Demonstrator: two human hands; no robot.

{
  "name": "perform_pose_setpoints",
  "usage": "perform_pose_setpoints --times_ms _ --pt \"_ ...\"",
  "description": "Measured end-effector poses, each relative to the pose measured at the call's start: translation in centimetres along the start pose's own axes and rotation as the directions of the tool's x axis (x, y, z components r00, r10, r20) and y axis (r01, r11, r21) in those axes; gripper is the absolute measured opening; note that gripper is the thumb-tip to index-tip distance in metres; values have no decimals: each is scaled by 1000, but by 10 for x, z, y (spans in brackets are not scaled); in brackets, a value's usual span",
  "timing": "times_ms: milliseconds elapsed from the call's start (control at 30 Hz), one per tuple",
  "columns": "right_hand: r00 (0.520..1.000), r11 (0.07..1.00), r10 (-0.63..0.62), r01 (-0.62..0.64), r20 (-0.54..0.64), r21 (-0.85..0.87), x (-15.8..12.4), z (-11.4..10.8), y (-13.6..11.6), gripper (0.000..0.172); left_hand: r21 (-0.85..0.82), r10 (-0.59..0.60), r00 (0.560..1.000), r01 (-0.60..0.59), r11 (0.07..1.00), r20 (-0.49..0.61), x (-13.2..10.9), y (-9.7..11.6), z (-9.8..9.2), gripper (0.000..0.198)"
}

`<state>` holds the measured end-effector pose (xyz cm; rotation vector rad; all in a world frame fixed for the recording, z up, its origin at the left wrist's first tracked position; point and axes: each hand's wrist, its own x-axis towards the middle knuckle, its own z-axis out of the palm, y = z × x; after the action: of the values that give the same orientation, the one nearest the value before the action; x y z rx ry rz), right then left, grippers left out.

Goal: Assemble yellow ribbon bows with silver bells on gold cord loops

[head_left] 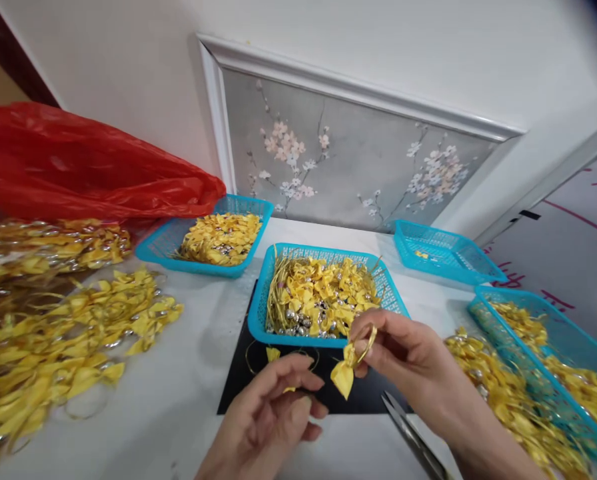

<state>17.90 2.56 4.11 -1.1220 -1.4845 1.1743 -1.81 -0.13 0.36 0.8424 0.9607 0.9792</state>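
My right hand [403, 363] is closed in a pinch on a yellow ribbon ornament [343, 377], holding it by its looped gold cord above a black mat [238, 387]. To its left, my left hand [273, 413] hovers over the mat's front edge, fingers curled but apart, with nothing visible between them. A bit of yellow shows behind those fingers; I cannot tell what it belongs to. Another yellow piece [272, 354] with thin cord loops lies on the mat. Pointed metal scissors [411, 433] rest beside my right wrist, their handles out of frame.
Behind the mat stands a blue basket [258, 320] of yellow ornaments, silver bells and gold cords. More blue baskets sit at back left [238, 270], back right [448, 270] and right [508, 347]. Loose ornaments [78, 340] heap at left, below a red plastic bag [88, 167].
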Motion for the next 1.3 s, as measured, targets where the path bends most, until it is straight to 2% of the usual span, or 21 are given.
perform_pose_setpoints --times_ms 100,200,300,433,500,667,767,833,933,1033,1100,1133,1200,1300 --pt "992 991 -103 95 -76 -96 -23 19 -4 7 -53 14 993 -8 999 114 -6 4 5 40" --pt "979 970 -171 147 -112 -194 -40 31 -4 9 -31 -7 981 13 999 194 -9 8 10 23" --pt "967 965 -196 160 -165 -207 -55 31 -5 11 -7 -21 987 22 1000 160 -14 9 15 9" --pt "953 962 -201 148 -226 -229 -73 20 -8 13 -54 -40 993 46 997 111 -25 9 21 13" --pt "959 959 -185 129 -213 -251 -79 15 -10 12 -69 -44 993 52 996 114 -31 10 24 13" --pt "991 969 -106 85 -79 -232 -89 17 -10 10 -38 7 991 -2 999 133 -47 9 34 13" --pt "993 982 -87 72 -81 -177 -98 20 -11 16 -46 -26 993 31 998 112 -58 5 38 13" --pt "988 982 -124 110 -88 -152 -106 22 -12 17 -69 -48 994 55 996 98 -67 1 40 12" --pt "958 949 -272 250 -95 -192 -120 22 -10 16 -48 -31 994 36 998 103 -78 -5 43 10" --pt "913 881 -405 375 -49 -289 -133 21 -3 17 77 85 990 -93 993 111 -83 -8 44 6" --pt "907 859 -420 388 -28 -334 -140 18 4 18 203 235 964 -257 945 127 -84 -8 43 4" --pt "916 867 -399 364 -35 -340 -142 17 6 17 273 323 936 -350 896 140 -84 -8 42 8" --pt "953 923 -296 268 -68 -276 -145 14 10 17 410 490 853 -518 751 180 -83 -9 38 16" --pt "992 996 -91 90 -84 -18 -147 14 9 23 545 655 712 -665 511 255 -80 -12 34 25"
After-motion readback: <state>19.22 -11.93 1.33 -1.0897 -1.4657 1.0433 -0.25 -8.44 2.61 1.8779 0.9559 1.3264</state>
